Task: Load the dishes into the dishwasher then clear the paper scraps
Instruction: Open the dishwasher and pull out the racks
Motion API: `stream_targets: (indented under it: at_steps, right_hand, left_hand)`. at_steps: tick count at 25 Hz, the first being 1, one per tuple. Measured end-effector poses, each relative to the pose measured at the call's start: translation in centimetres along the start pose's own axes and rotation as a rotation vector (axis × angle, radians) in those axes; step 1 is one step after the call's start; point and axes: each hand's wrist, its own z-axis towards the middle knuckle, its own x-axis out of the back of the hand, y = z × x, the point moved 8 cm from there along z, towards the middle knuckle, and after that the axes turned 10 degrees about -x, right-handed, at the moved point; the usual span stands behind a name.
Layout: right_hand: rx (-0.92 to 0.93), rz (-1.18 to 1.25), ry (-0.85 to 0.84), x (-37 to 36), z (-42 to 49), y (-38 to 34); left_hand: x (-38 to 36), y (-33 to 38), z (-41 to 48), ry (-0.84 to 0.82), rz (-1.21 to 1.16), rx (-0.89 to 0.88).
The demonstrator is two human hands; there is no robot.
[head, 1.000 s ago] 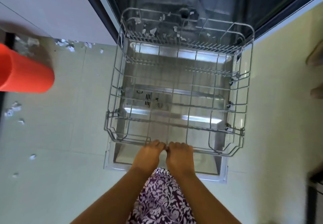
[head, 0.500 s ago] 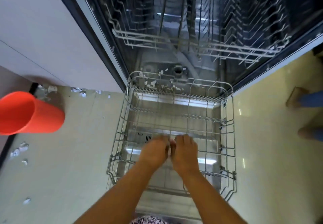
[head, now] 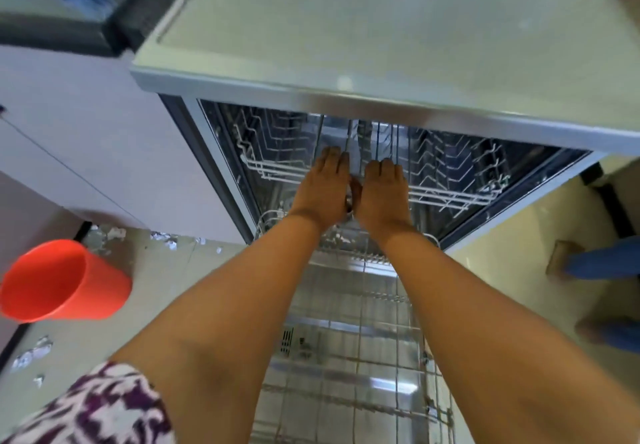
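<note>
While both my arms stretch forward, my left hand (head: 323, 184) and right hand (head: 382, 189) lie side by side, backs up, at the front rail of the dishwasher's (head: 381, 45) upper rack (head: 450, 184), a basket of thin white coated wire with zigzag tines. My fingers (head: 334, 161) are pressed together over the rail; I cannot tell whether they hook round a wire. Below them the lower rack (head: 367, 405), a square grid of grey wire, stands pulled out over the shiny steel door (head: 346, 333). Half a second ago my hands were low over that lower rack; now they are up at the upper one. Torn white paper scraps (head: 162, 236) lie on the pale glossy floor (head: 86, 350) left of the dishwasher, with a few at the back of the lower rack. A smooth, tapered orange plastic cup (head: 62, 281) sits further left.
</note>
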Motion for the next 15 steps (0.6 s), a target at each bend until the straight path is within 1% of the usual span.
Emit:
stream_targets:
  at_steps: [3, 5, 6, 8, 11, 15]
  right_hand:
    - [-0.032, -0.029, -0.203, -2.0, 1.3, 0.2]
    - [-0.042, -0.034, -0.261, -3.1, 1.7, 0.5]
    - [-0.042, -0.033, -0.262, -3.4, 1.8, 0.6]
    - [-0.034, -0.049, -0.255, -3.8, 2.2, 1.0]
    - [-0.079, -0.120, -0.308, -5.0, 2.3, 2.0]
    - [-0.136, -0.076, -0.342, -4.9, 0.4, 2.0]
  left_hand:
    - [-1.5, -1.1, 1.2, -0.213, 0.055, 0.022]
    - [-3.1, -1.8, 1.1, -0.348, 0.090, 0.018]
    - [-3.5, -2.1, 0.9, -0.359, 0.078, 0.027]
    - [-3.3, -2.1, 0.8, -0.265, 0.027, 0.048]
    - [-2.9, -1.3, 0.3, -0.143, 0.069, 0.068]
    - [-3.6, -0.8, -0.8, -0.146, 0.108, 0.086]
